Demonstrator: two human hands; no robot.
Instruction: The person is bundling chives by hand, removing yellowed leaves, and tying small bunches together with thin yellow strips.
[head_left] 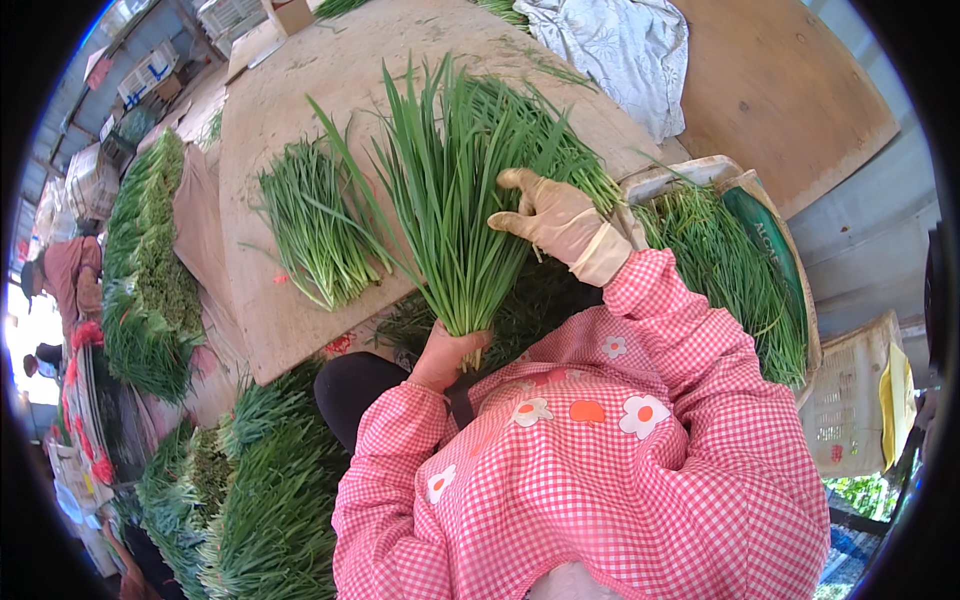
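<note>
My left hand [445, 357], bare, is closed around the pale stem ends of a bunch of garlic chives [448, 215]. The bunch stands upright over the table's near edge, its long green leaves fanning out upward. My right hand [556, 222], in a beige glove, is beside the bunch's right side. Its thumb and forefinger are apart with nothing between them; the other fingers are partly hidden. A smaller pile of chives [318, 222] lies on the wooden table [290, 342] to the left. More chives [575, 150] lie behind my right hand.
At the right stands a crate [812, 340] full of chives. Large heaps of chives lie at the far left [140, 290] and lower left [275, 490]. A pale patterned cloth [625, 60] hangs over the table's far right. Another person [75, 275] is at the far left.
</note>
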